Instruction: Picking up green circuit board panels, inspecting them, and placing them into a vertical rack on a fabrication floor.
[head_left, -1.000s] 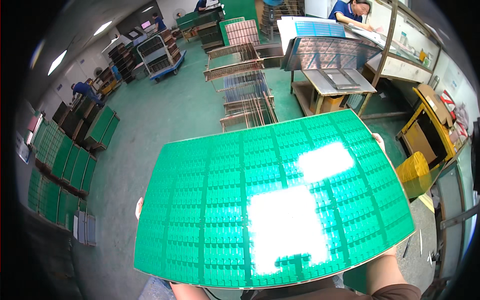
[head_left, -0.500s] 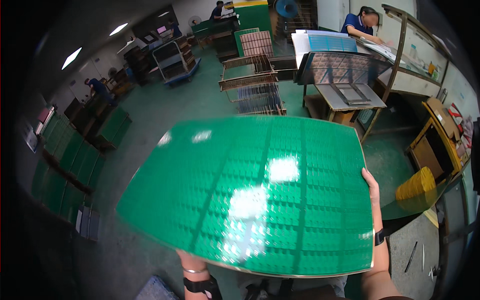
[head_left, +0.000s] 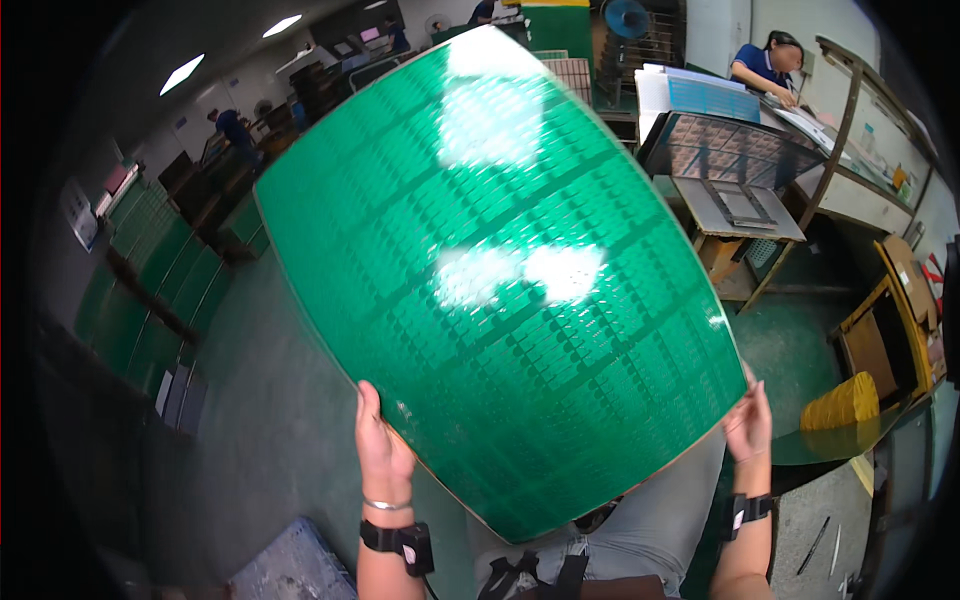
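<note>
A large green panel [head_left: 500, 325], patterned in rows and bright with glare, is held up in front of the person's legs, turned so one corner points down toward the lap, with the left hand [head_left: 384, 445] grasping its lower left edge and the right hand [head_left: 749, 425] gripping it near the right corner. To the right, a grey desk [head_left: 797, 508] carries a dark slim stick [head_left: 813, 546] near a yellow bundle [head_left: 845, 403]; farther off, a co-worker [head_left: 763, 66] in blue leans forward
</note>
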